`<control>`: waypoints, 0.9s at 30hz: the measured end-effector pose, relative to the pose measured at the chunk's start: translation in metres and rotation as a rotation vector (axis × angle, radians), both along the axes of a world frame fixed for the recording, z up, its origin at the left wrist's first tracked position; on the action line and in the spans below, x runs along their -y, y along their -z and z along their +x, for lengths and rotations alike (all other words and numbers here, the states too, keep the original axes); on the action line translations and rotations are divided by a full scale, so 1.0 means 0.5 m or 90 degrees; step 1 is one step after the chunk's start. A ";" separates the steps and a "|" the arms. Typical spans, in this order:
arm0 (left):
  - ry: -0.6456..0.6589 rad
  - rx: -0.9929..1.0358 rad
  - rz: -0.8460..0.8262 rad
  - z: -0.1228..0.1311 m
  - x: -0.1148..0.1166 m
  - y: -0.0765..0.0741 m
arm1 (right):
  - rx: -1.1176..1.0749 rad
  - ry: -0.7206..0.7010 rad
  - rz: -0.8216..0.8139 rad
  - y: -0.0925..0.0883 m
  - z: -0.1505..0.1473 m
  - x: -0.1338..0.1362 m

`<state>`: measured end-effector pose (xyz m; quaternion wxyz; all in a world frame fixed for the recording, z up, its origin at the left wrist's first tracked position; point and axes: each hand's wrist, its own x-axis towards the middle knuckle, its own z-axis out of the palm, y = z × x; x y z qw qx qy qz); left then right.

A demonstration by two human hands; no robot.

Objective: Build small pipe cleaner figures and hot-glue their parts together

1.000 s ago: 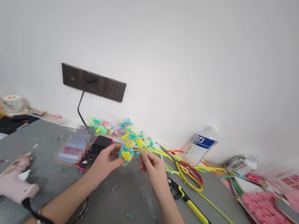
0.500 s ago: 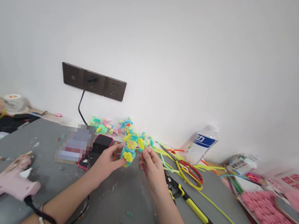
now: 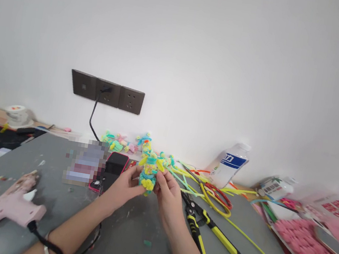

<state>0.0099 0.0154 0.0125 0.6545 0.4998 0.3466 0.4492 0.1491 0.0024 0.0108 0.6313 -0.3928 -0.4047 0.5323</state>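
Observation:
A small teal and yellow pipe-cleaner figure (image 3: 149, 171) is held upright above the grey table. My left hand (image 3: 127, 187) is closed round its left side, thumb near the yellow tuft at the bottom. Thumb and fingers of my right hand (image 3: 168, 189) pinch at the figure's right side, by a small teal piece sticking out; the fingertips partly hide what they grip. Just right of that hand lie pliers (image 3: 203, 215) with yellow and black handles.
A pink glue gun (image 3: 12, 209) with a black cord lies at left. Behind are more pipe-cleaner figures (image 3: 117, 142). Scissors (image 3: 216, 200), loose pipe cleaners (image 3: 259, 248) and a bottle (image 3: 230, 165) are at right, beside pink woven material (image 3: 311, 250).
My right hand has moved left and closed onto the figure's side, where before it was slightly apart. The figure sits a little lower and more of the pliers shows.

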 end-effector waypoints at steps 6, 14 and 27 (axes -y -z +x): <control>0.012 0.005 0.015 -0.001 -0.001 0.007 | 0.017 0.024 0.006 -0.003 -0.004 0.004; 0.005 -0.002 0.031 0.001 0.000 0.003 | 0.098 0.081 0.049 -0.009 -0.008 0.008; -0.006 -0.013 0.040 -0.003 -0.003 0.003 | 0.093 0.061 0.042 -0.005 0.000 0.005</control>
